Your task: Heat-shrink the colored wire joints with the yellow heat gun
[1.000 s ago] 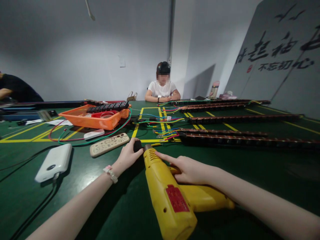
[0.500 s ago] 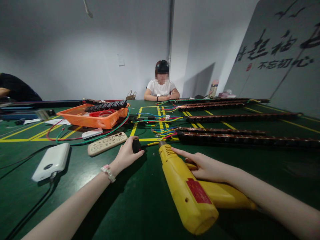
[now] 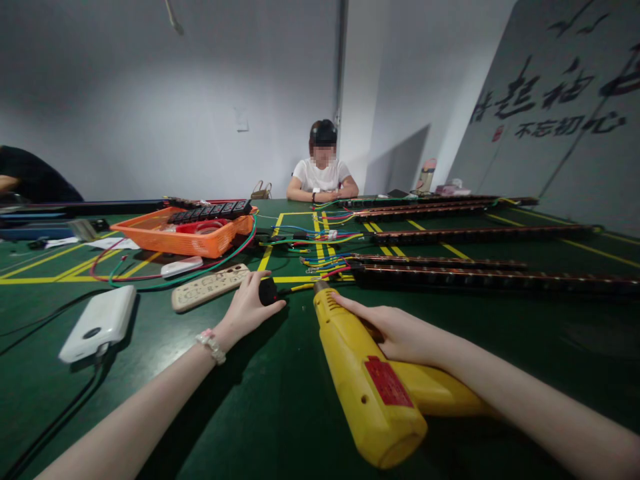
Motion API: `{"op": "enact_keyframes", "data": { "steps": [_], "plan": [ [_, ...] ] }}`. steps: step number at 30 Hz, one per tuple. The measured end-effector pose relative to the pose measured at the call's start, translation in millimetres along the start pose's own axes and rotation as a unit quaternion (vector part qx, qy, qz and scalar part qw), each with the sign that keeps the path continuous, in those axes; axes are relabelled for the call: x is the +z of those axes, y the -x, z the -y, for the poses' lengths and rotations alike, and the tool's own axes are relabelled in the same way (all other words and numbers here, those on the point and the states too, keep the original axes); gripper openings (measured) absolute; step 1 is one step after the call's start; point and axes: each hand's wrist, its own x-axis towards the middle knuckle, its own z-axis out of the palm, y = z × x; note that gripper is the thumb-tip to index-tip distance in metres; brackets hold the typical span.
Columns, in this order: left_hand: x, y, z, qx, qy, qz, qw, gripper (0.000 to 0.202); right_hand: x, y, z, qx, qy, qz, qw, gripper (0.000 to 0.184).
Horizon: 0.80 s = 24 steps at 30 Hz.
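Observation:
My left hand (image 3: 247,303) is closed round a small black object (image 3: 269,291) at the table's middle. A short yellow wire (image 3: 304,287) runs out from the black object's right side. My right hand (image 3: 400,330) grips a yellow heat gun (image 3: 357,373) with a red label, its fingers mostly hidden behind the gun's body. The metal nozzle (image 3: 321,286) points away from me, near the yellow wire's far end. Colored wire ends (image 3: 325,263) lie just beyond the nozzle, leading into long dark strips with copper-colored edges (image 3: 450,272).
An orange basket (image 3: 200,243) with parts stands at left. Nearer are a power strip (image 3: 209,288), a white power bank (image 3: 100,323) with a black cable and a small white device (image 3: 181,267). More strips (image 3: 480,235) lie farther right. A person (image 3: 323,173) sits opposite.
The heat gun has shifted slightly left with my right hand. My right index finger has drawn in from pointing along the gun's front. My left hand still holds the black object.

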Motion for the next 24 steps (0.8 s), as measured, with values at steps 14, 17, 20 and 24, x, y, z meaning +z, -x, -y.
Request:
{"op": "enact_keyframes", "data": {
  "steps": [14,17,20,24],
  "plan": [
    [1.2,1,-1,0.009,0.008,0.021,1.000,0.055,8,-27,28,-0.041,0.026,0.012,0.999,0.096],
    [0.8,0,-4,0.010,0.010,0.021,1.000,0.046,11,-34,32,-0.060,0.021,0.010,0.998,0.098],
    [0.6,1,-4,0.011,0.004,0.022,1.000,0.044,13,-35,31,-0.056,0.029,0.011,0.998,0.098],
    [0.4,1,-5,0.012,-0.003,0.023,1.000,0.044,15,-34,28,-0.054,0.034,0.007,0.998,0.097]
  ]
}}
